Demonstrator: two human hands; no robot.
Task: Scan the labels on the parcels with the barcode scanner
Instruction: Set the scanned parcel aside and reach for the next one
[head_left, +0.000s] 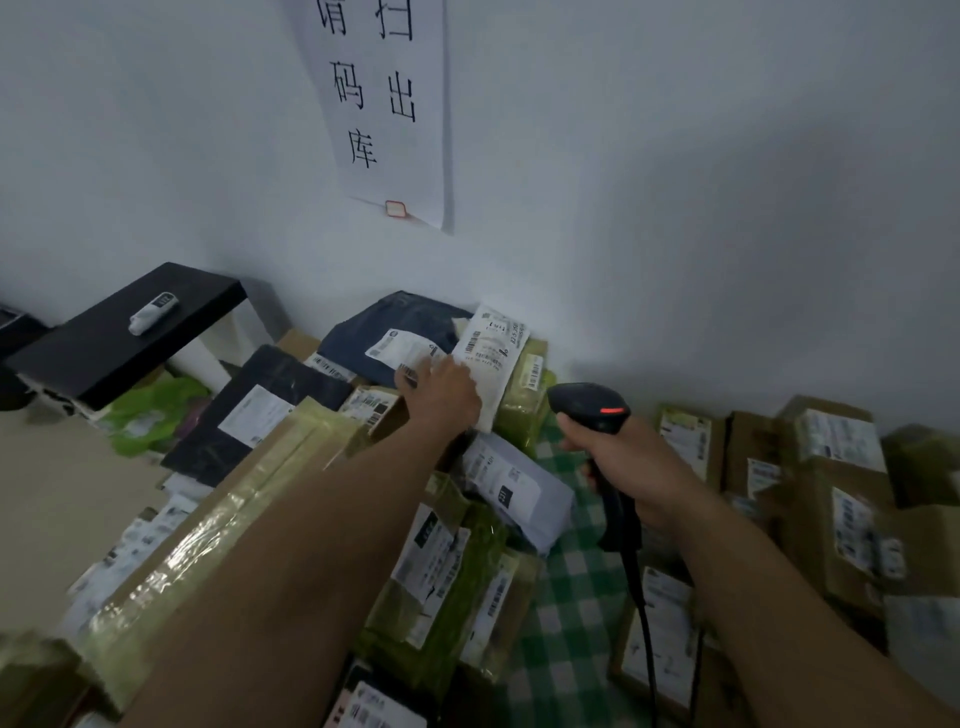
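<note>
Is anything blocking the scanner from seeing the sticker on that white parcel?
Nothing visible: the black barcode scanner in the right hand has open space to the white parcel's label; the left hand sits below its barcodes.

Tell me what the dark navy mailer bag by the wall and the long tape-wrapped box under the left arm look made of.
Dark navy mailer bag: likely soft plastic film; it creases and sags. Long tape-wrapped box: apparently brown cardboard under glossy clear tape, which shows wrinkled highlights.
</note>
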